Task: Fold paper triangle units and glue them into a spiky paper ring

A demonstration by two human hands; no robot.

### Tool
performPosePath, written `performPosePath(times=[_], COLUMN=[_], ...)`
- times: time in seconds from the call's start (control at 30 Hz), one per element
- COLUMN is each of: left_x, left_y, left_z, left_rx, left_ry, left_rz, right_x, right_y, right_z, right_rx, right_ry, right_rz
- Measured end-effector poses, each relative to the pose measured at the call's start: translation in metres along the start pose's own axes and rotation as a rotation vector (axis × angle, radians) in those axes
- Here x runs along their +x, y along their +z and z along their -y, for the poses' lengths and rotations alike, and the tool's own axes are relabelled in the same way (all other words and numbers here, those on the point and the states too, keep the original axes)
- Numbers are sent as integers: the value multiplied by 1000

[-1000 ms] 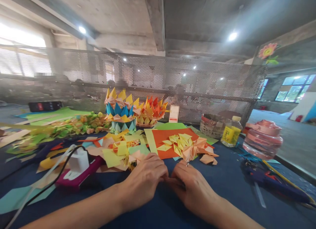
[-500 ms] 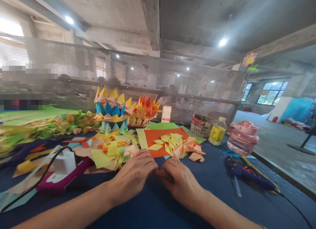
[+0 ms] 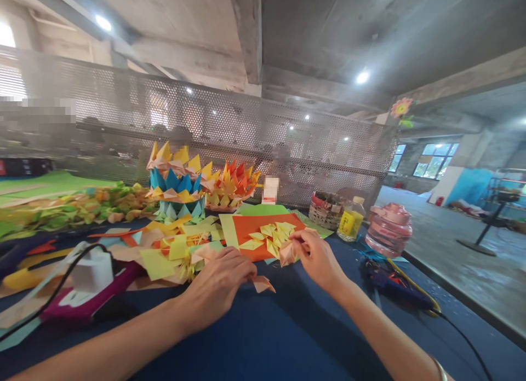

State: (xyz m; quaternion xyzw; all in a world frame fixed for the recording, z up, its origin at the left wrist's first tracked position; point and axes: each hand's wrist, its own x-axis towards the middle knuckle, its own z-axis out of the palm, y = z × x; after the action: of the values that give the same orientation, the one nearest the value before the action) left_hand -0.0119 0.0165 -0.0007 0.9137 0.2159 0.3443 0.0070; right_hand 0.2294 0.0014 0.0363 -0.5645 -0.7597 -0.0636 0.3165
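My left hand (image 3: 219,285) rests on the dark blue table (image 3: 287,337), fingers curled onto a small folded peach paper piece (image 3: 263,284) that sticks out to its right. My right hand (image 3: 314,255) is further back, pinching a folded peach paper piece (image 3: 286,253) at the edge of a pile of yellow and peach folded triangles (image 3: 273,234) lying on an orange sheet (image 3: 250,233). Loose coloured sheets and folded bits (image 3: 172,249) lie just beyond my left hand.
Two spiky origami bowls, a blue-and-yellow one (image 3: 176,186) and an orange one (image 3: 230,185), stand at the back before a perforated metal screen (image 3: 246,134). A woven basket (image 3: 326,210), yellow bottle (image 3: 348,221) and pink jar (image 3: 388,230) stand right. A glue gun (image 3: 390,280) and a white plug on a purple strip (image 3: 92,277) lie nearby.
My right hand left my left hand and reached back to the pile of folded triangles, pinching a peach piece. The view swung slightly right. My left hand stayed put.
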Motion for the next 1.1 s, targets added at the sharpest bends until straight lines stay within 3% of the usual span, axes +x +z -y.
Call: performPosePath(times=[0.17, 0.37, 0.77, 0.87, 0.97, 1.1], left_x=[4, 3, 4, 3, 5, 10], left_y=[2, 0, -4, -8, -15, -18], left_z=[-1, -5, -2, -7, -10, -9], left_rx=[-23, -25, -124, -243, -365, -452], left_ry=[9, 26, 11, -71, -215, -439], left_rz=[46, 59, -5, -32, -145, -166], right_x=[7, 9, 2, -3, -8, -19], right_y=[13, 27, 19, 20, 18, 15], right_z=[-29, -24, -1, 10, 20, 31], right_rx=[-109, -87, 414, 501, 527, 361], right_ry=[105, 137, 33, -21, -91, -307], right_rz=[25, 51, -118, -146, -193, -312])
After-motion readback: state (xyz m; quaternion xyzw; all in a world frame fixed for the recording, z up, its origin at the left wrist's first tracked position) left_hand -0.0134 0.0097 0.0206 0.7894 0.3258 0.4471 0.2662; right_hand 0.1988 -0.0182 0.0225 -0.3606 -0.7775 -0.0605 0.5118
